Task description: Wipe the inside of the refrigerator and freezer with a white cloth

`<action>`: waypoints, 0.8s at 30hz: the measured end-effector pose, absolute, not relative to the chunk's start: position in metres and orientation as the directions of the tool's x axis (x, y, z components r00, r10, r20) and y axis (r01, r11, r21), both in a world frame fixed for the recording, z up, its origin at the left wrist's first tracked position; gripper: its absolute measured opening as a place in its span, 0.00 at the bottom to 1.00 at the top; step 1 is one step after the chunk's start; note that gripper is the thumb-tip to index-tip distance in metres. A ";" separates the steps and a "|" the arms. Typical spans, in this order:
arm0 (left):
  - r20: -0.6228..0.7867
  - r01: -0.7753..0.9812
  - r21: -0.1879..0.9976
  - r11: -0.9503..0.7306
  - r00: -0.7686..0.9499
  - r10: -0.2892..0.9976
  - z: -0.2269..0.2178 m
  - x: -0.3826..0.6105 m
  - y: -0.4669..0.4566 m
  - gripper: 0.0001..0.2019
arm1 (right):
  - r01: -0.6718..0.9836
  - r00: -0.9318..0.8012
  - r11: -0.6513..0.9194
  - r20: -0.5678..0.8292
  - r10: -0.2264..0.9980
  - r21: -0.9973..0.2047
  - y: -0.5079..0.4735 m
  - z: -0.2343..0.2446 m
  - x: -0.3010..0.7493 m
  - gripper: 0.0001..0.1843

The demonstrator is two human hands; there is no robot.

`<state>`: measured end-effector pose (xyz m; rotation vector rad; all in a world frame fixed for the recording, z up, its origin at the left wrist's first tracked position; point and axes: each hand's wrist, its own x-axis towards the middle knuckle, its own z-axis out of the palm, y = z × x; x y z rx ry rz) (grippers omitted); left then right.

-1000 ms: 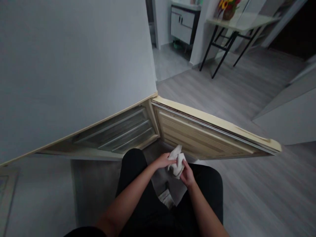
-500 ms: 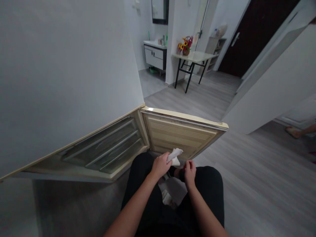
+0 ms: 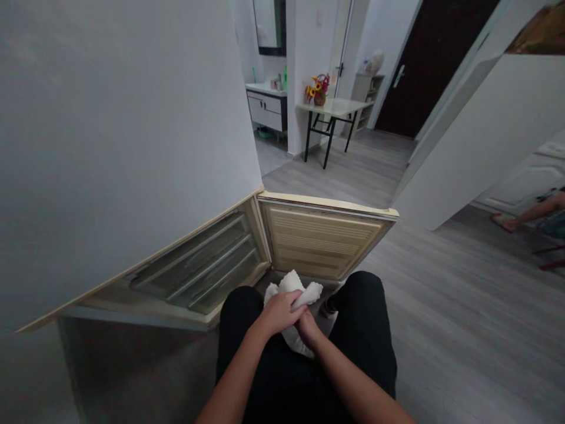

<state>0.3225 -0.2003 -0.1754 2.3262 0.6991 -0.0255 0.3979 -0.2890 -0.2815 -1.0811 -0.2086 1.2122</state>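
I crouch in front of a pale fridge whose lower compartment (image 3: 198, 268) stands open, its cream door (image 3: 322, 241) swung out to the right. A crumpled white cloth (image 3: 293, 288) sits between my knees, just below the door. My left hand (image 3: 278, 312) lies over it with fingers curled round the cloth. My right hand (image 3: 308, 330) is tucked under the left, fingers closed on the same cloth. Clear drawer fronts show inside the open compartment.
The fridge's grey upper front (image 3: 123, 135) fills the left. Beyond lie grey plank floor, a small table with flowers (image 3: 329, 109), a white cabinet (image 3: 265, 109) and a dark door (image 3: 415, 65). Another person's foot (image 3: 507, 222) shows at the right edge.
Both hands have drawn together and come closer to me; the right hand, briefly off the cloth, now grips it under the left. The view has tilted up.
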 end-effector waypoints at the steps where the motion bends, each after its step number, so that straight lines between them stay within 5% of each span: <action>1: -0.192 0.473 0.641 -0.605 0.861 0.471 -0.176 0.321 -0.203 0.14 | -0.663 0.382 -0.045 -0.390 0.838 -0.747 -0.286 -0.282 0.397 0.19; 5: -0.104 0.467 0.689 -0.554 0.821 0.562 -0.191 0.320 -0.209 0.25 | -0.742 0.277 -0.082 -0.415 0.867 -0.666 -0.272 -0.288 0.393 0.21; 13: -0.134 0.471 0.821 -0.323 0.709 0.693 -0.228 0.330 -0.213 0.15 | -0.830 0.138 -0.187 -0.518 0.844 -0.525 -0.286 -0.300 0.409 0.25; 17: -0.147 0.397 0.876 -0.275 0.761 0.632 -0.238 0.347 -0.218 0.25 | -0.786 0.202 -0.113 -0.426 0.882 -0.607 -0.302 -0.306 0.418 0.21; 21: -0.228 0.485 0.806 -0.339 0.783 0.580 -0.242 0.365 -0.222 0.14 | -0.804 0.325 -0.047 -0.505 0.800 -0.592 -0.303 -0.319 0.425 0.24; 24: -0.219 0.463 0.817 -0.344 0.801 0.558 -0.243 0.370 -0.216 0.14 | -0.796 0.337 -0.068 -0.533 0.776 -0.602 -0.294 -0.326 0.428 0.23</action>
